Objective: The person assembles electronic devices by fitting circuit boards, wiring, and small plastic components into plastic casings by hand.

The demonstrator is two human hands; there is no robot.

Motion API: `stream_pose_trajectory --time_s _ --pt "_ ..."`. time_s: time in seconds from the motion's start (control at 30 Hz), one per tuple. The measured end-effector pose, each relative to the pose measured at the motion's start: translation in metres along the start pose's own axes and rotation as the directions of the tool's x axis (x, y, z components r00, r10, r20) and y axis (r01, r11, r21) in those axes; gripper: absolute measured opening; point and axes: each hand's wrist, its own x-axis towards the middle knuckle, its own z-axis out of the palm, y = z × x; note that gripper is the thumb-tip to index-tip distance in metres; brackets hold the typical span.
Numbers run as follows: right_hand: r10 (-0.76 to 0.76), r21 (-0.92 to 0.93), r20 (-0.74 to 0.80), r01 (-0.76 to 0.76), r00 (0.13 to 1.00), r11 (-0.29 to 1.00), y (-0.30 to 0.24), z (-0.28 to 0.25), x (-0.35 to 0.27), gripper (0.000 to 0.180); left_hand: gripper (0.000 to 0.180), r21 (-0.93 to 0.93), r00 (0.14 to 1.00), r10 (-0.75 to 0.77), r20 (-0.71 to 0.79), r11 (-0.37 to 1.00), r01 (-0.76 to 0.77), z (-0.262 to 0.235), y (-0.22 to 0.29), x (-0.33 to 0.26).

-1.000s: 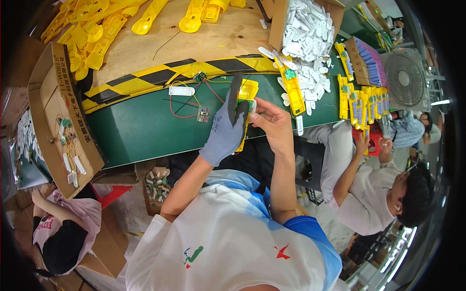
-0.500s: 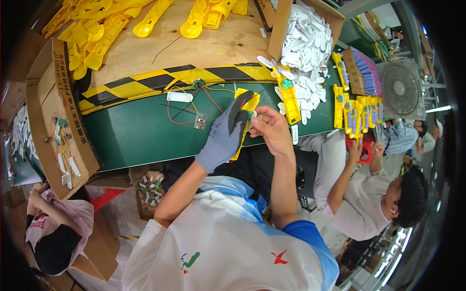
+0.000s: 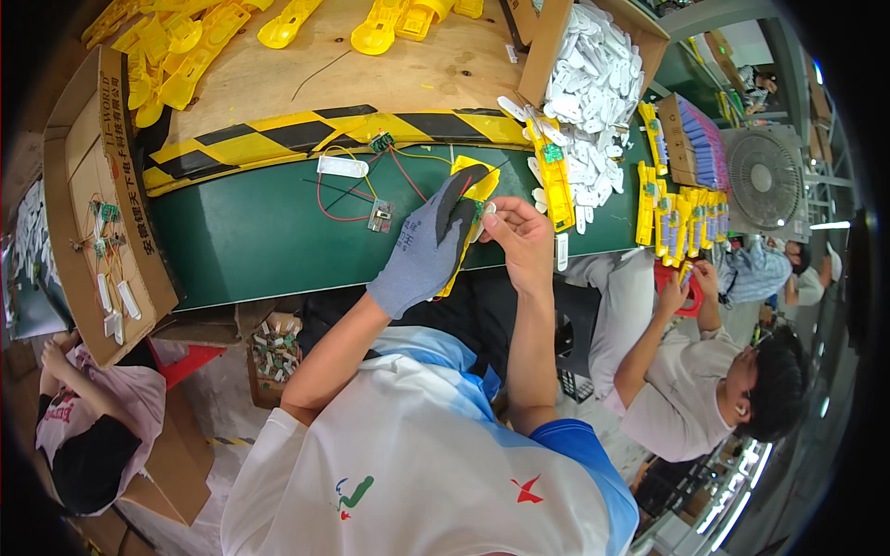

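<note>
Yellow plastic fills our view: our gloved left hand (image 3: 422, 255) wraps around a yellow casing (image 3: 471, 208) held just above the near edge of the green table (image 3: 260, 241), fingers closed on its back. Our bare right hand (image 3: 519, 236) meets it from three o'clock, thumb and forefinger pinched on a small white part (image 3: 489, 209) at the casing's edge. Red wires (image 3: 343, 199) trail from the casing toward ten o'clock, running to a small circuit board (image 3: 379, 216) and a white block (image 3: 342, 167) lying on the green surface. At one o'clock of our hands another yellow casing (image 3: 554, 176) lies beside a cardboard box of white parts (image 3: 598, 74). At twelve o'clock a plywood board (image 3: 371, 74) with a black-and-yellow striped edge carries more yellow shells (image 3: 176, 56). At nine o'clock an open cardboard box (image 3: 102, 204) holds wired boards. At four o'clock a seated co-worker (image 3: 714, 389) raises a hand (image 3: 672, 292) holding something we cannot make out.
</note>
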Motion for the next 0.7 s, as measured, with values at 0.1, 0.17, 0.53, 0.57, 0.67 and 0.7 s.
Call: stream_pose_trajectory --time_s 0.1,0.17,0.53,0.57,0.67,0.7 --pt "-0.038 0.021 -0.03 0.038 0.999 0.999 -0.002 0.007 -0.003 0.023 0.047 0.017 0.997 0.071 -0.01 0.997 -0.071 0.0 -0.001 0.0" --pt "-0.101 -0.021 -0.006 0.101 0.995 0.995 -0.003 0.009 -0.006 0.028 0.047 0.016 0.995 0.095 -0.024 0.995 -0.095 0.0 0.004 0.0" --pt "-0.306 -0.006 -0.034 0.306 0.951 0.952 0.008 0.024 -0.019 0.037 0.046 0.179 0.975 0.22 0.014 0.959 -0.219 0.001 0.003 -0.002" --pt "-0.311 -0.004 -0.041 0.311 0.949 0.95 0.008 0.023 -0.019 0.037 0.043 0.168 0.98 0.199 0.004 0.966 -0.197 0.002 0.003 -0.002" --pt "-0.314 -0.009 -0.044 0.314 0.948 0.949 0.012 0.019 -0.022 0.037 0.038 0.158 0.991 0.135 0.002 0.978 -0.133 0.006 0.0 -0.004" --pt "-0.311 -0.019 -0.063 0.311 0.948 0.95 0.013 0.02 -0.023 0.037 0.035 0.157 0.996 0.087 0.001 0.984 -0.086 0.005 -0.001 -0.005"
